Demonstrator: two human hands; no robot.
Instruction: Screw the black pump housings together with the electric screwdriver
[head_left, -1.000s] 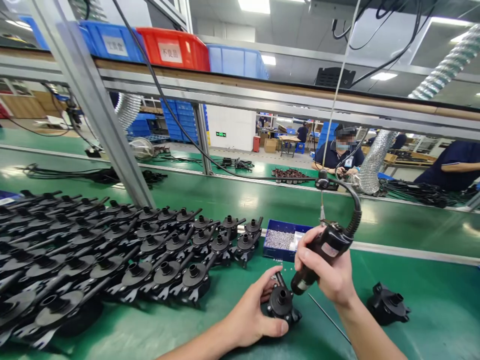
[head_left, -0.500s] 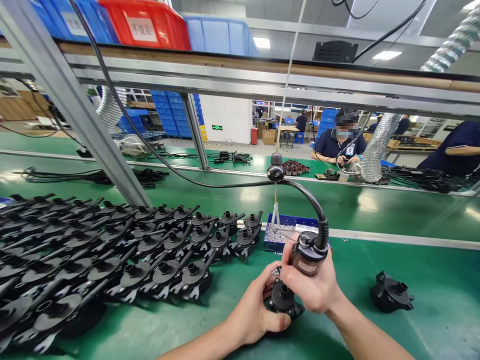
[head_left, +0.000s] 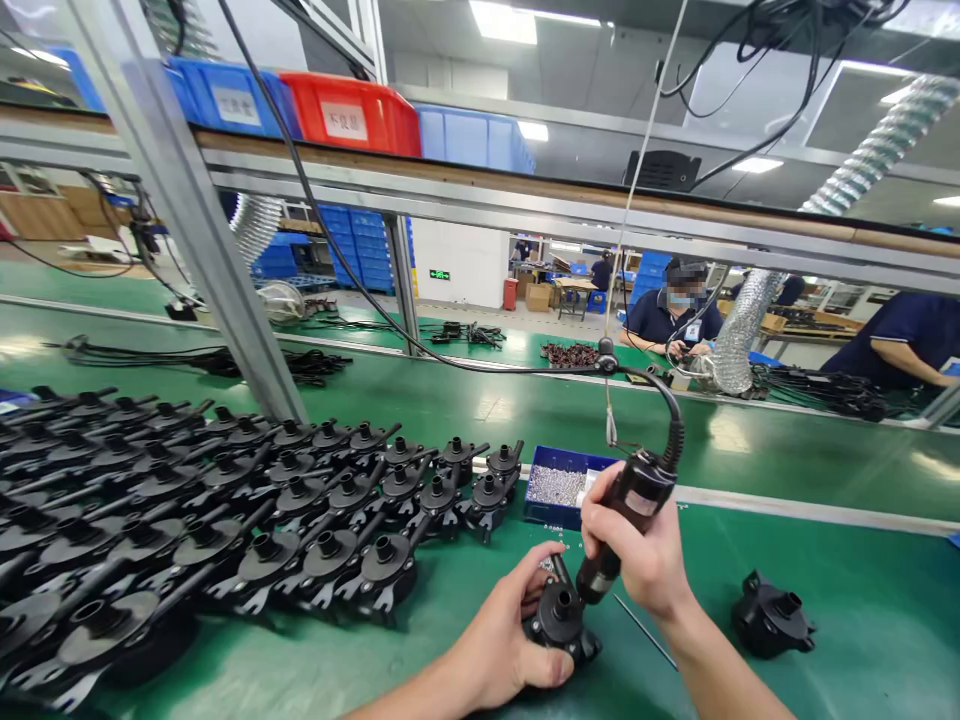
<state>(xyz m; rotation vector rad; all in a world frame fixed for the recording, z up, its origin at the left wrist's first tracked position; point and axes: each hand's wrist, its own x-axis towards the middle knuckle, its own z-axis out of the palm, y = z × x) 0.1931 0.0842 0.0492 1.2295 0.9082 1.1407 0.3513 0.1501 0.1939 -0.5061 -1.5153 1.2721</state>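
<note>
My left hand (head_left: 517,630) is wrapped around a black plastic housing (head_left: 561,612) with a short round spout on top, holding it on the green bench. In my right hand (head_left: 637,540) is a black electric screwdriver (head_left: 628,510), its cable rising from the back end. The tool leans over the housing, and its nose is at the housing's right edge; the bit itself is hidden. Behind my hands stands a blue tray (head_left: 564,485) of small metal screws, with a few loose ones in front. A thin metal rod (head_left: 646,634) lies beneath my right wrist.
Rows of similar black housings with arms (head_left: 330,545) fill the left of the bench. One more housing (head_left: 772,615) sits at the right. A metal post (head_left: 187,220) and a hanging cord (head_left: 646,150) cross the view. A co-worker (head_left: 671,310) sits across the bench.
The screwdriver has tilted, with its nose now at the housing's right edge. The thin rod has come into sight. My left hand still holds the housing, and the whole view has shifted a little.
</note>
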